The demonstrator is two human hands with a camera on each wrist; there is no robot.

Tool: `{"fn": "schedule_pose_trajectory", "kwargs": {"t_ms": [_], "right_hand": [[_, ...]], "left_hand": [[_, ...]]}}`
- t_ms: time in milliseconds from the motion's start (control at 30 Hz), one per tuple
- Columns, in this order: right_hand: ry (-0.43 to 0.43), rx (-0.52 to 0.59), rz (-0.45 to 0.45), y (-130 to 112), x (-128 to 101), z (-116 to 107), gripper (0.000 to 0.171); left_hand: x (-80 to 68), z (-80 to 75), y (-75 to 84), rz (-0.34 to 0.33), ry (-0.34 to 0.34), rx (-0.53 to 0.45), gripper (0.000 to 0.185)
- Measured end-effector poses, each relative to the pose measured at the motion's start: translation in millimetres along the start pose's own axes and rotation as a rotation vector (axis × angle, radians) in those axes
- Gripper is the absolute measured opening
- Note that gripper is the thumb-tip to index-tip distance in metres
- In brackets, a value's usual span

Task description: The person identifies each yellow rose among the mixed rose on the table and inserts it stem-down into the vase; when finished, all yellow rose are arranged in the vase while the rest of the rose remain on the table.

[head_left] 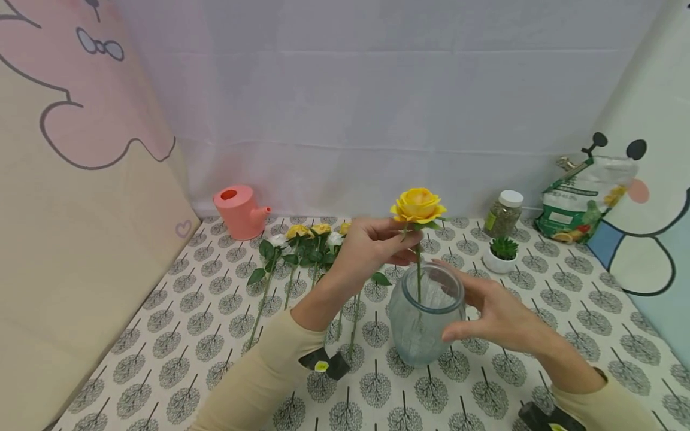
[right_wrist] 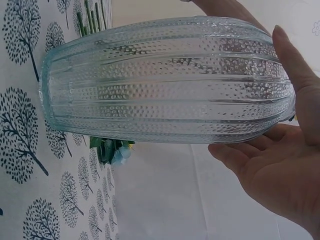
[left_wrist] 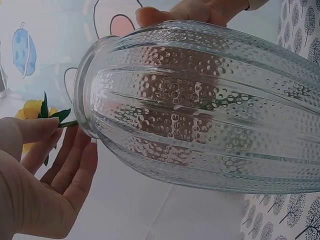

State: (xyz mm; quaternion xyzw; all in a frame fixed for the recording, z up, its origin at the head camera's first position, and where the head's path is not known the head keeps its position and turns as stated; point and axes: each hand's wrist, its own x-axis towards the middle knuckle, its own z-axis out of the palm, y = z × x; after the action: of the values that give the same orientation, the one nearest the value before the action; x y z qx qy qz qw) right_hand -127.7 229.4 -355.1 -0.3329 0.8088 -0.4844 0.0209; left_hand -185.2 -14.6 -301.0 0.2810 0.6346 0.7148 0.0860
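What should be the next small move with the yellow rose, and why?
Probably lower the yellow rose further: the left hand pinches its stem just under the bloom, its lower stem already inside the glass vase, which the right hand steadies.

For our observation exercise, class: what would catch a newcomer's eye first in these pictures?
First the yellow rose, pinched below its bloom by the left hand, its stem going down into the ribbed glass vase at the table's middle. The right hand steadies the vase's side. Behind, more roses lie beside a pink watering can.

A staged tabletop set: cartoon backdrops, tree-print tablecloth.
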Motion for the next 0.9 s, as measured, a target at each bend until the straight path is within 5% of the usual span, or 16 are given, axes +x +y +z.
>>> {"fn": "schedule_pose_trajectory", "kwargs": {"t_ms": [600, 900], "right_hand": [[0.011, 0.002, 0.016, 1, 0, -1, 0.101], [0.005, 0.016, 0.032, 1, -1, 0, 0.1]], "left_hand": [[2.3, 5.2, -14.8, -0.015, -0.033, 0.203, 0.026], [2.3, 5.0, -19.0, -0.001, -0.072, 0.153, 0.03]]}}
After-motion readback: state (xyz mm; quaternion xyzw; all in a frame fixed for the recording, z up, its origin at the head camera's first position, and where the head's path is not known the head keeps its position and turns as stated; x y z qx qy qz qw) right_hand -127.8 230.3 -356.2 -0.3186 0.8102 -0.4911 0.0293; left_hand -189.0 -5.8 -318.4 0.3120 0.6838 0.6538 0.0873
